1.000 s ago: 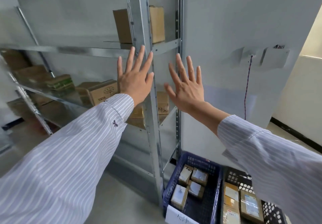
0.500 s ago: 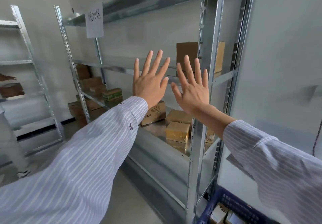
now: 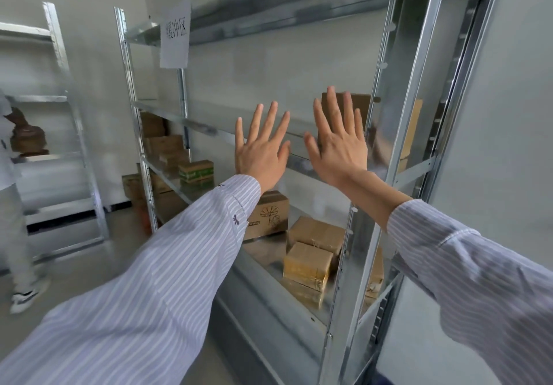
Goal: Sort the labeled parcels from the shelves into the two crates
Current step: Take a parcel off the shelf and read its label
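L hand (image 3: 261, 151) & R hand (image 3: 339, 145) are both up at 12, side by side, palms fwd, fingers straight & spread. Neither grasps anything, and no contact w/ any parcel is visible. Flat in the air in front of the rack (image 3: 209, 128), not angled into a shelf, so prob. a ready pose before a pick, not a reach. Striped sleeves (image 3: 149, 295) come in from 7 and 4.

Nearest past the arms is the rack's front post (image 3: 350, 250), at 5. Just left of it on the lower shelf, at 6, sits a taped box (image 3: 308, 262), w/ a plain box (image 3: 317, 230) touching behind it. A flower box (image 3: 269, 214) is a bit further in, partly hidden by the L sleeve. All sit near the open front edge, so they look easy to grab w/ one hand.

One shelf up, at 1, is a tall box (image 3: 364, 103), upright, mostly behind R fingers. It's the closest to the hands, so the likely next pick.

Further along, at 9, are a green box (image 3: 196, 170) and a stack (image 3: 161, 142) of brown ones.

Paper sign (image 3: 175, 34) hangs at 11, prob. naming the bay. Far off at 9 are a 2nd rack (image 3: 59, 85) & another person (image 3: 15, 205).

Crates aren't in view. No label is readable from here.
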`<state>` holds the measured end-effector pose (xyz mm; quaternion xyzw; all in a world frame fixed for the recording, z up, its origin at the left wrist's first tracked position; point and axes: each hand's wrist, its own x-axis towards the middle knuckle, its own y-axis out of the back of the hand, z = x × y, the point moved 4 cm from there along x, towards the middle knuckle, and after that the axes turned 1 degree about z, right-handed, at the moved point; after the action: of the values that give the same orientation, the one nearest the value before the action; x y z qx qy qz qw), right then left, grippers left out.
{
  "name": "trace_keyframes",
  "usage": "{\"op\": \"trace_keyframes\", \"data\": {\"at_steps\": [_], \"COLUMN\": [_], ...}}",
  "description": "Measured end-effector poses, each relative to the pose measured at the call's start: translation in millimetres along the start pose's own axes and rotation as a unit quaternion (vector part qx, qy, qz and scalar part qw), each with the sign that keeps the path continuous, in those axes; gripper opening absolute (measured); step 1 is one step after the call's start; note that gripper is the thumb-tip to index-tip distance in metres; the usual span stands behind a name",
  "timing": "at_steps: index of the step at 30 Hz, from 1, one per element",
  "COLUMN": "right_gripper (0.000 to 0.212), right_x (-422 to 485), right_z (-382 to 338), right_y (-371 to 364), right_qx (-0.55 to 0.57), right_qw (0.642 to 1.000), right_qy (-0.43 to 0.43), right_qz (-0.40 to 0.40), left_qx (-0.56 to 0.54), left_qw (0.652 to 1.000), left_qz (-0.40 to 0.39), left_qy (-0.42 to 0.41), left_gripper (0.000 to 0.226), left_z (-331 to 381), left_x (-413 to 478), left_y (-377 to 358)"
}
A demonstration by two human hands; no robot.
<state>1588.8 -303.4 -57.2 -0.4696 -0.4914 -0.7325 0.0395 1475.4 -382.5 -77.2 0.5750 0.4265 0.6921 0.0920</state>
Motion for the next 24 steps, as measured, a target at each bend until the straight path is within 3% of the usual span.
{"op": "trace_keyframes", "data": {"at_steps": [7, 15, 24], "right_gripper": [0.058, 0.058, 0.058], "right_x": [42, 84, 115], "right_z": [3, 11, 39], "right_y": [-33, -62, -75], "right_qx": [-0.004, -0.092, -0.190], "right_qw": [1.000, 0.993, 0.960], "right_qy": [-0.018, -0.070, -0.206], "right_qz": [-0.010, 0.032, 0.025], "left_qx": [-0.017, -0.061, -0.153], "left_qw": [1.000, 0.994, 0.968], "left_qz": [0.013, 0.053, 0.042], "left_qy": [-0.013, -0.072, -0.196], "left_gripper": [0.053, 0.053, 0.053], "left_z": [-17, -32, -23], "left_x": [52, 112, 193], "left_y": [-34, -93, -144]}}
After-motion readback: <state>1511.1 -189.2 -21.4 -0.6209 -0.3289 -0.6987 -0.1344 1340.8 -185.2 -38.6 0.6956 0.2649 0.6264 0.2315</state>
